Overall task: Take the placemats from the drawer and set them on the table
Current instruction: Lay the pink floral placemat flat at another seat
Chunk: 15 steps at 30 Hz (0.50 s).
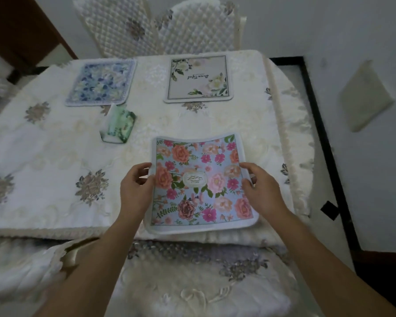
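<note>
The person stands at the near side of a bench (43,156) covered in a cream embroidered cloth with grey flower motifs, and both hands are on one placemat. It is the pink-flowered placemat (201,156), pale blue with roses and a small oval label at its middle, and it sits at the near right part of the bench, its near edge right along the bench's front rim. The left hand (135,186) grips the mat's left edge with its fingers curled round it, and the right hand (261,191) pinches the right edge, thumb on top of the printed face. The mat bows between them, its far corners lifted and the far edge sagging in a shallow curve; I cannot tell whether its middle rests flat on the cloth. Two more mats lie flat on the far side, well apart from each other: a blue-flowered placemat (101,83) to the left and a cream placemat (198,78) with white blooms, a dark border line and a line of script to the right. Just in front of the blue one lies a small green and white packet (118,126), too blurred for its print to be read. Two quilted chair backs (114,26) rise behind the far edge of the bench, and a padded chair seat (192,282) with the same embroidery is tucked below the near edge, between the person's forearms. Off to the right a pale cushion (364,97) lies on the light floor, beyond a dark border strip.
</note>
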Each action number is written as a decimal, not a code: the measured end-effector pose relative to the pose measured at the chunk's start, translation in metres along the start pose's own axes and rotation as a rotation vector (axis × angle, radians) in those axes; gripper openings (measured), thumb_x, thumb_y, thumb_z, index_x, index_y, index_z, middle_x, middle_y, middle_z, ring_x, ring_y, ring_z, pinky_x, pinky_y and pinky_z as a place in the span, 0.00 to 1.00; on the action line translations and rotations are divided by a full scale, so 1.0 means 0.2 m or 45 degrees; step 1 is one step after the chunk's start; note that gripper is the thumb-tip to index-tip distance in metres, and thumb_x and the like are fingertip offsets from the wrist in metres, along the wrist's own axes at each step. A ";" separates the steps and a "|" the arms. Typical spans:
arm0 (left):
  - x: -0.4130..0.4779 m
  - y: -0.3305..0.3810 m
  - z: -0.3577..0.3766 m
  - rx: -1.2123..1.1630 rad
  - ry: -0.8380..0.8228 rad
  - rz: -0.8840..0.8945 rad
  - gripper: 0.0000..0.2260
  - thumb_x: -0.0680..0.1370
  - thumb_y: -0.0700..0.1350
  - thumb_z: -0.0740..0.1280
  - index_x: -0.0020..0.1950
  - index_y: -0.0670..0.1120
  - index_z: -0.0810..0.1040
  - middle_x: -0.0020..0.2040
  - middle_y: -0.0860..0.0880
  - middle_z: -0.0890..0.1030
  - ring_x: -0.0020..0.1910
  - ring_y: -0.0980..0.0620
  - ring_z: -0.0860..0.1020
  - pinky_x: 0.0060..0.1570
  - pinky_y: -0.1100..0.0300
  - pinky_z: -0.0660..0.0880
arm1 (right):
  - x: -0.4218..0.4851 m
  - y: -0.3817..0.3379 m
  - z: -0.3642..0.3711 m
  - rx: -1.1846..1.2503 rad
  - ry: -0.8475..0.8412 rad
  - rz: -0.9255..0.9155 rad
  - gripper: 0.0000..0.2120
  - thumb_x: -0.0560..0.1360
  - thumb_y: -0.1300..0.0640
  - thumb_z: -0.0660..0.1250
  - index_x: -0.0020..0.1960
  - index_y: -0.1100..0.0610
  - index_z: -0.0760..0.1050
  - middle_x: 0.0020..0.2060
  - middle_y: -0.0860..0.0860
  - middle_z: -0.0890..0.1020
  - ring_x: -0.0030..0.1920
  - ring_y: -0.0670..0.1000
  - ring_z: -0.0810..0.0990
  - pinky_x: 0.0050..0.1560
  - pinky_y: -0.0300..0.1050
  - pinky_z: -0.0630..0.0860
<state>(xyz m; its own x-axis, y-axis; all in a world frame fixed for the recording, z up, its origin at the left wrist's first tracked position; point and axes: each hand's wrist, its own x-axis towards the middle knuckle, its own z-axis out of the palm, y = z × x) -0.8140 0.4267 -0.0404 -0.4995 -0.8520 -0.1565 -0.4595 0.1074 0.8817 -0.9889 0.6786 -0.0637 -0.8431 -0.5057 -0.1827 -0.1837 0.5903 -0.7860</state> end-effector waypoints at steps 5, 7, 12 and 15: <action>0.08 -0.01 -0.02 0.069 0.009 0.035 0.13 0.78 0.45 0.71 0.63 0.50 0.79 0.55 0.54 0.82 0.45 0.53 0.83 0.43 0.55 0.82 | 0.21 -0.06 0.01 -0.072 -0.028 -0.122 0.19 0.80 0.59 0.62 0.70 0.48 0.72 0.59 0.50 0.81 0.53 0.53 0.81 0.51 0.44 0.77; 0.14 -0.02 -0.03 0.089 -0.012 0.050 0.13 0.78 0.45 0.71 0.63 0.50 0.79 0.55 0.55 0.81 0.46 0.53 0.83 0.42 0.56 0.81 | 0.27 -0.08 0.03 -0.091 -0.016 -0.135 0.19 0.80 0.59 0.62 0.70 0.49 0.72 0.59 0.50 0.80 0.53 0.53 0.80 0.49 0.42 0.75; 0.28 -0.19 0.01 0.170 -0.138 -0.024 0.13 0.77 0.42 0.72 0.61 0.50 0.79 0.53 0.51 0.82 0.44 0.51 0.83 0.43 0.53 0.82 | 0.35 0.01 0.13 -0.124 -0.044 -0.051 0.19 0.80 0.61 0.63 0.69 0.49 0.73 0.58 0.50 0.81 0.52 0.50 0.80 0.49 0.41 0.75; 0.33 -0.34 0.02 0.287 -0.323 -0.106 0.15 0.77 0.43 0.73 0.63 0.50 0.79 0.50 0.50 0.82 0.44 0.52 0.83 0.45 0.50 0.83 | 0.35 0.13 0.21 -0.182 -0.110 0.038 0.20 0.78 0.62 0.64 0.69 0.51 0.72 0.59 0.52 0.78 0.57 0.53 0.78 0.53 0.40 0.71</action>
<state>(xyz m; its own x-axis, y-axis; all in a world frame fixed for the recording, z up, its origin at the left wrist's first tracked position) -0.8182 0.3659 -0.1113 -0.6069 -0.7114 -0.3544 -0.6428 0.1771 0.7453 -1.0311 0.6316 -0.1221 -0.8040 -0.5350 -0.2596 -0.2341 0.6861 -0.6888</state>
